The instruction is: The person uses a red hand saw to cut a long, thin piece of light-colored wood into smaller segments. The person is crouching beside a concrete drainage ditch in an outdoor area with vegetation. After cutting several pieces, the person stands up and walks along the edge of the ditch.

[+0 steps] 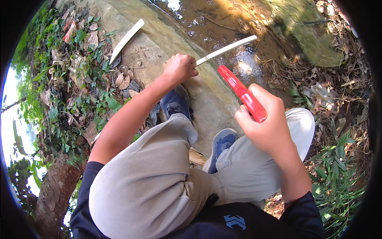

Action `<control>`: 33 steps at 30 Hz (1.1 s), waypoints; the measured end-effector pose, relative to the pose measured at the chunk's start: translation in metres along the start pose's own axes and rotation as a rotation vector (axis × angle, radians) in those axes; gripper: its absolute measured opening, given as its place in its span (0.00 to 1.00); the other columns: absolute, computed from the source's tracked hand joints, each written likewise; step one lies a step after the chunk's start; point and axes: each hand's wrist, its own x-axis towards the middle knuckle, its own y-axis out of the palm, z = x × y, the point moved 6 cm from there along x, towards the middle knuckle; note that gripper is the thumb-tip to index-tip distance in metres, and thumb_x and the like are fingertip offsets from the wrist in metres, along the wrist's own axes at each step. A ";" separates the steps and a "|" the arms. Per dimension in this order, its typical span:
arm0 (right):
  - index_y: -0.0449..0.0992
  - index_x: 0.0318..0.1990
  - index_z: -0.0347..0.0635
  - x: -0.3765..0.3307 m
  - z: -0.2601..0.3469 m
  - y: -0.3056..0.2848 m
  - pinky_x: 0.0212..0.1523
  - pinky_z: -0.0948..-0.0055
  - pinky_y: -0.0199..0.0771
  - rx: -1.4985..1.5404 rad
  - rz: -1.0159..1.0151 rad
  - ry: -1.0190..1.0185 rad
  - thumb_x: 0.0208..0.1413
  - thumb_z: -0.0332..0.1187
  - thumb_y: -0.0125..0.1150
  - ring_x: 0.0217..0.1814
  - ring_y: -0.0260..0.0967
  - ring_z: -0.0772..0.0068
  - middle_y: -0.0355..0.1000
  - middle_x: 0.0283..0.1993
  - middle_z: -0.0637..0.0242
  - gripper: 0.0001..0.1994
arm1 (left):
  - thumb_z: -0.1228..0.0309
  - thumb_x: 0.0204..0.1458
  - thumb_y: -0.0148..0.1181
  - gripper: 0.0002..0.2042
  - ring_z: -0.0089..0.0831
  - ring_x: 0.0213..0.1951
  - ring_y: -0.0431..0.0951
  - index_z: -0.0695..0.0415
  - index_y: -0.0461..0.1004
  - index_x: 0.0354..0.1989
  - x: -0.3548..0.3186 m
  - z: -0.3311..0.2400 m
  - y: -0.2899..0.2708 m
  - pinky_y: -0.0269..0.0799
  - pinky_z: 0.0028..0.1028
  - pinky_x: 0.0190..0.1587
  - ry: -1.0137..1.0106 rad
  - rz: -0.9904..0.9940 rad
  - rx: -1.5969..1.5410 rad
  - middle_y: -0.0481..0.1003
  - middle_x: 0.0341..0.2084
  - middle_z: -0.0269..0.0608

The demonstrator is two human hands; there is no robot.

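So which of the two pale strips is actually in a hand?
The longer strip, slanting out over the brown water: the left hand grips its near end. The other strip lies loose on the rock near the leaves, touched by neither hand.

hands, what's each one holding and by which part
Left hand grips a pale strip by its near end. Right hand holds a red tool by its lower end; the tool's kind cannot be told.

Head-worn fisheye, looking steeply down, close over knees, rock, stream ahead.
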 end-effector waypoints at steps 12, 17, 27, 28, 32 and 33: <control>0.63 0.26 0.41 -0.049 -0.036 0.005 0.23 0.81 0.59 0.295 -0.159 0.173 0.53 0.21 0.59 0.24 0.58 0.90 0.62 0.21 0.77 0.10 | 0.68 0.41 0.66 0.14 0.46 0.33 0.81 0.53 0.85 0.39 -0.017 -0.004 0.021 0.78 0.42 0.39 0.128 -0.106 -0.090 0.80 0.32 0.43; 0.63 0.27 0.41 -0.068 -0.041 0.014 0.22 0.81 0.61 0.316 -0.158 0.200 0.51 0.21 0.61 0.22 0.60 0.91 0.64 0.19 0.75 0.11 | 0.68 0.40 0.67 0.14 0.45 0.31 0.81 0.50 0.85 0.39 -0.015 0.000 0.028 0.78 0.42 0.37 0.152 -0.116 -0.046 0.78 0.29 0.41; 0.64 0.26 0.40 -0.093 -0.033 0.018 0.19 0.80 0.62 0.116 -0.094 0.152 0.50 0.20 0.61 0.18 0.63 0.88 0.64 0.17 0.73 0.10 | 0.65 0.42 0.68 0.10 0.40 0.34 0.79 0.47 0.85 0.35 -0.019 0.003 0.025 0.76 0.40 0.35 0.196 -0.233 -0.060 0.75 0.27 0.37; 0.64 0.26 0.39 -0.095 -0.031 0.019 0.20 0.81 0.60 0.104 -0.090 0.131 0.51 0.20 0.60 0.19 0.62 0.89 0.64 0.17 0.74 0.10 | 0.65 0.42 0.68 0.10 0.39 0.35 0.79 0.47 0.84 0.35 -0.020 0.004 0.024 0.76 0.40 0.35 0.199 -0.256 -0.071 0.74 0.27 0.36; 0.65 0.27 0.40 -0.089 -0.007 0.010 0.19 0.74 0.66 0.053 -0.066 0.174 0.46 0.22 0.65 0.15 0.67 0.75 0.66 0.17 0.67 0.11 | 0.64 0.42 0.70 0.09 0.35 0.34 0.77 0.46 0.84 0.34 -0.020 0.007 0.026 0.73 0.38 0.36 0.241 -0.307 -0.093 0.74 0.26 0.34; 0.65 0.27 0.40 -0.080 -0.008 0.011 0.19 0.74 0.67 0.057 -0.077 0.164 0.46 0.22 0.66 0.15 0.68 0.74 0.66 0.17 0.67 0.12 | 0.64 0.42 0.71 0.09 0.34 0.33 0.77 0.45 0.84 0.33 -0.021 0.006 0.025 0.71 0.36 0.36 0.260 -0.319 -0.069 0.74 0.25 0.34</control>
